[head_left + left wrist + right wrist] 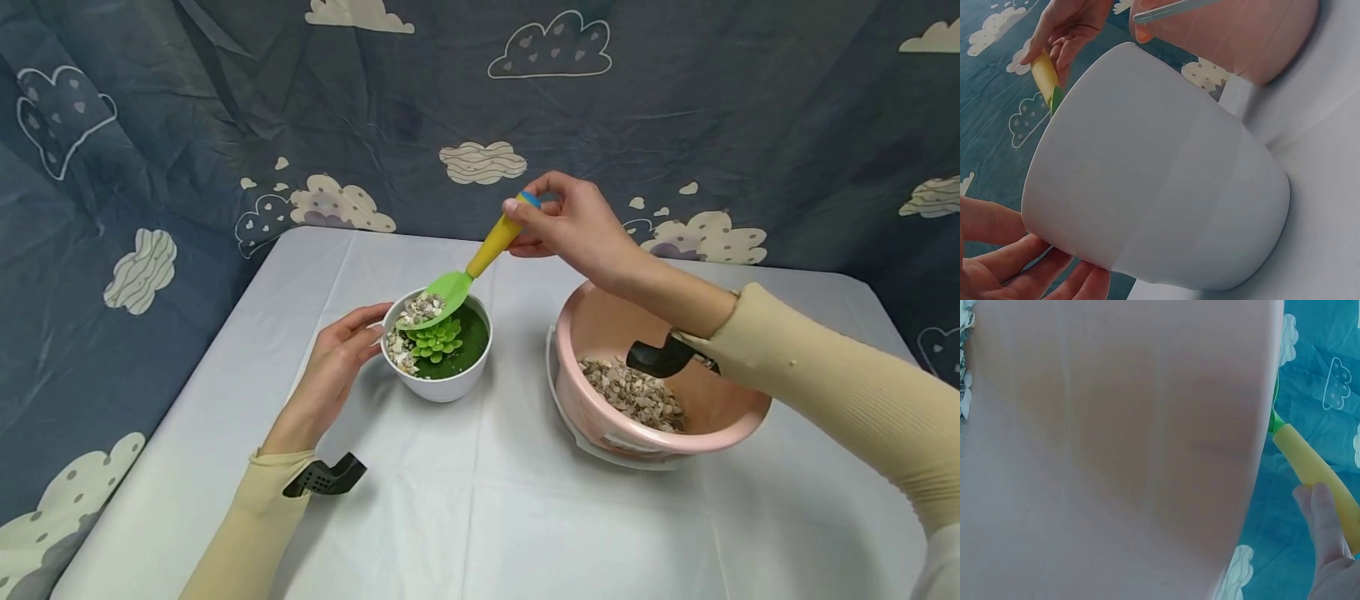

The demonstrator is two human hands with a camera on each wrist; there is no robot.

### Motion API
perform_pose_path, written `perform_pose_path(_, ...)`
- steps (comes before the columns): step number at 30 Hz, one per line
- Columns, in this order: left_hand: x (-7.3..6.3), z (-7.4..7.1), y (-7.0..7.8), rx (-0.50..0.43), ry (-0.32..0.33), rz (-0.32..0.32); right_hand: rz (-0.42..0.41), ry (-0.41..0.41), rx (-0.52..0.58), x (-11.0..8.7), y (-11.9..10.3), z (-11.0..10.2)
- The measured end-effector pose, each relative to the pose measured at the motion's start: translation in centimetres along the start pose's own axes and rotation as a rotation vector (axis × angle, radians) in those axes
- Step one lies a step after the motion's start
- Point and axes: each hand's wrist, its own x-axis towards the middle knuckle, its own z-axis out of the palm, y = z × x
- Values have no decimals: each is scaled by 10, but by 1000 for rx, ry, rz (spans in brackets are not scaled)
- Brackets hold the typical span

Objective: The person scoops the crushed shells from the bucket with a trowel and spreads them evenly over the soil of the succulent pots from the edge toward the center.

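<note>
A white flowerpot [447, 390] stands on the table, holding a green artificial succulent [437, 340] on a dark green base, with pebbles [401, 350] along its left side. My left hand [333, 367] touches the pot's left side with extended fingers; in the left wrist view the fingertips [1094, 280] lie against its wall. From the far right, my right hand [566, 218] pinches the yellow handle of a toy shovel [495, 247] near its blue end. The shovel's green blade tilts down over the pot, with small stones [422, 308] on it, overlapping the succulent's upper part.
To the right is a pink bucket [573, 400] with a pale handle lowered around its side. Grey-brown stones [633, 393] lie in it, beneath my right forearm. A white cloth covers the table [450, 500]; a dark cloud-patterned curtain [420, 100] hangs behind.
</note>
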Motion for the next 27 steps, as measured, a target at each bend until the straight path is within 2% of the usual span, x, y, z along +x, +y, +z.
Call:
perform_pose_path(12,0,-1,1,15,-4,2,-16,3,21,0,0,0)
perform_pose_path(27,0,-1,0,13,-6,2,7,17,-26,-2,0,0)
